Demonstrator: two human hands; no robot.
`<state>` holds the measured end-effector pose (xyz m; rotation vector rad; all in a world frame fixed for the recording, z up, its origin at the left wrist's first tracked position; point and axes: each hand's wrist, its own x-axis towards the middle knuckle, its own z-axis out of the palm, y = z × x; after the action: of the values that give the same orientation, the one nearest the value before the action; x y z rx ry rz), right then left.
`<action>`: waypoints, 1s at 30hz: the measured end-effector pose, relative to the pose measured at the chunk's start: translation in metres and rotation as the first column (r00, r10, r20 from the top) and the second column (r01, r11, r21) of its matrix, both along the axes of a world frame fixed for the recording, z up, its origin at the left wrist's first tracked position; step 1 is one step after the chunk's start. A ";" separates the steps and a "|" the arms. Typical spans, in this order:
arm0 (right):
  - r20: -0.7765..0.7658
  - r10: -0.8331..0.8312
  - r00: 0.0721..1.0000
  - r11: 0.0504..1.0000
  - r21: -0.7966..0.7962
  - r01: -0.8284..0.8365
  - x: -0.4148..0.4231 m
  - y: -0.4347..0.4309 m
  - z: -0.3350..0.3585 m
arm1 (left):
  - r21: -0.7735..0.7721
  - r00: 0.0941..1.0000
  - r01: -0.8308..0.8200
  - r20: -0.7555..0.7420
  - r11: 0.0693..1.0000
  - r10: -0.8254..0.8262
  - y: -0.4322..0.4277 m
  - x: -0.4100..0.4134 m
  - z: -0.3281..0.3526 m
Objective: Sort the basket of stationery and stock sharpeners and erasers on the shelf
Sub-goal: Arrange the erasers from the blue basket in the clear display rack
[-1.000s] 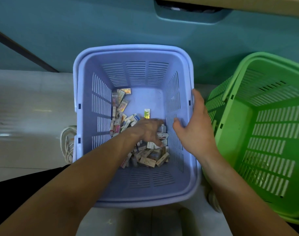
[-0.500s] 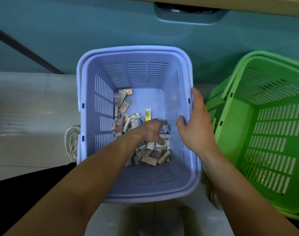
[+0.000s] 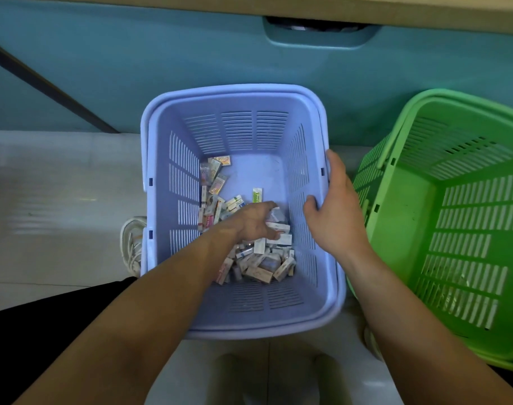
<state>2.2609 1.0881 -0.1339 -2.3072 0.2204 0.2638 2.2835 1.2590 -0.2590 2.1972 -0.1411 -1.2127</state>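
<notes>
- Lilac slotted plastic basket (image 3: 264,331): right hand (image 3: 337,220) grips its right rim, thumb inside.
- Left hand (image 3: 256,222) curls its fingers into small stationery boxes (image 3: 258,271); any hold is hidden.

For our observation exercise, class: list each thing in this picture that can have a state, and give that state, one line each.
blue basket: upright, handle folded down on the rim.
small packets: loose heap on the basket's bottom.
left hand: inside the basket, fingers curled onto the heap; grip unclear.
right hand: gripping the blue basket's right rim.
green basket: beside the blue one, held by neither hand.
</notes>
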 end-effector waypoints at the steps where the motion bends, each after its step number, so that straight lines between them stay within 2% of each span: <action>1: 0.000 0.001 1.000 1.000 0.002 -0.001 0.000 0.000 0.001 | -0.006 0.999 -0.043 0.005 0.999 0.043 0.005 0.001 0.000; 8: -0.005 -0.004 1.000 1.000 0.030 0.004 0.000 0.000 0.001 | -0.098 0.923 -0.385 -0.034 0.918 0.383 0.028 0.001 0.014; 13: -0.018 -0.029 0.999 0.998 0.055 0.030 -0.001 0.001 0.007 | -0.235 0.861 -0.504 -0.066 0.831 0.504 0.036 0.007 0.052; 18: 0.202 -0.030 0.979 0.999 -0.031 0.037 -0.010 0.001 0.027 | -0.349 0.867 -0.480 -0.047 0.805 0.497 0.048 0.014 0.132; 19: 0.194 -0.028 0.981 1.000 0.009 0.027 -0.011 0.003 0.034 | -0.381 0.866 -0.476 -0.047 0.793 0.497 0.050 0.013 0.148; 21: 0.104 -0.018 0.994 0.980 0.201 -0.004 -0.014 0.008 0.051 | -0.440 0.871 -0.457 -0.044 0.773 0.489 0.051 0.009 0.182; 24: -0.001 0.083 0.997 0.863 0.499 -0.071 -0.019 0.019 0.081 | -0.521 0.875 -0.448 -0.089 0.726 0.476 0.053 -0.004 0.228; 30: -0.022 0.134 0.991 0.783 0.615 -0.092 -0.024 0.029 0.119 | -0.635 0.841 -0.506 -0.211 0.584 0.499 0.058 -0.034 0.272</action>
<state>2.2366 1.1172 -0.0152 -1.6601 0.0149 0.4056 2.2497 1.3173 0.0132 1.4286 0.0544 -0.6817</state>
